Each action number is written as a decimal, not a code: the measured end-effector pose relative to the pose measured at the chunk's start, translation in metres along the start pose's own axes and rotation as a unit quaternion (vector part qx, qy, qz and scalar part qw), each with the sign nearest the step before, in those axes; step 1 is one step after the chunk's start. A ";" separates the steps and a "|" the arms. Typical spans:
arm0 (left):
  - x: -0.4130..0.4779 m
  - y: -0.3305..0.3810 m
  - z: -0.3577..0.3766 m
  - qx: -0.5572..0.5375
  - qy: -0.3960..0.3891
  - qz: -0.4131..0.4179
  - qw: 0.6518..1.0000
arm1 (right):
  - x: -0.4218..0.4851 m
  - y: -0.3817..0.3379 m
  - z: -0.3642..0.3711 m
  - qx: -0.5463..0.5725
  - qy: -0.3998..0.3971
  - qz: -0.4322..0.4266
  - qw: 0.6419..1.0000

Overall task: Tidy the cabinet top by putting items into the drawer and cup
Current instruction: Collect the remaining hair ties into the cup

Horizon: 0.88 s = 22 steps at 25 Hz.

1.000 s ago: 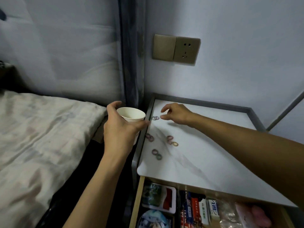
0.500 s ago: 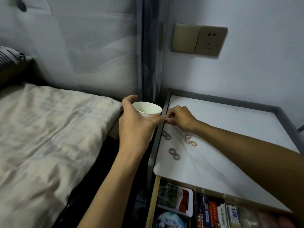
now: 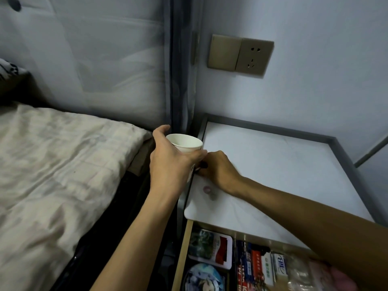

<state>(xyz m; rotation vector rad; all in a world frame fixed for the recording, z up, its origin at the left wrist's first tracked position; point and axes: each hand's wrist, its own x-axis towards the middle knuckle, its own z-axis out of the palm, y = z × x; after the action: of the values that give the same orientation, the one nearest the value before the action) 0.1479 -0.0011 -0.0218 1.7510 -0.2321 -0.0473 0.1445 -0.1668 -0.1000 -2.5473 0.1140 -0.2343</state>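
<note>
My left hand [image 3: 170,164] grips a white paper cup [image 3: 184,141] and holds it just off the left edge of the white cabinet top [image 3: 273,164]. My right hand [image 3: 218,166] rests on the top right beside the cup, knuckles up, fingertips pinched on a small dark ring [image 3: 203,164] at the edge. Two more small rings [image 3: 206,189] lie blurred on the top just in front of that hand; others may be hidden under it. The open drawer [image 3: 182,259] below the top is packed with several packets and boxes.
A bed with a pale cover [image 3: 63,164] lies to the left, with a dark gap between it and the cabinet. A grey curtain [image 3: 180,80] hangs at the corner. A wall switch and socket [image 3: 254,57] sit above the cabinet. A grey raised rim [image 3: 273,126] borders the top at back and right.
My right hand has come from the far ring to the cup's rim, then dropped lower to the cabinet's left edge. The cup stays in my left hand. Fewer rings show on the top.
</note>
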 end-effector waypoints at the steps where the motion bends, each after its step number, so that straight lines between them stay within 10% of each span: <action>1: 0.000 0.000 0.000 0.004 -0.002 0.001 1.000 | -0.001 -0.003 -0.002 -0.006 -0.005 0.000 1.000; 9: -0.004 -0.001 0.008 0.040 -0.053 0.009 0.998 | -0.009 -0.019 -0.076 0.121 0.051 0.108 0.985; 22: -0.032 0.007 0.030 -0.008 -0.119 0.054 0.991 | -0.039 -0.078 -0.136 0.076 -0.056 -0.056 0.994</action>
<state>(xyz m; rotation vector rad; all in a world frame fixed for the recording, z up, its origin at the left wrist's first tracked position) 0.1107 -0.0253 -0.0238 1.7126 -0.4991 -0.1783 0.0828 -0.1701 0.0488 -2.4108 -0.0861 -0.1368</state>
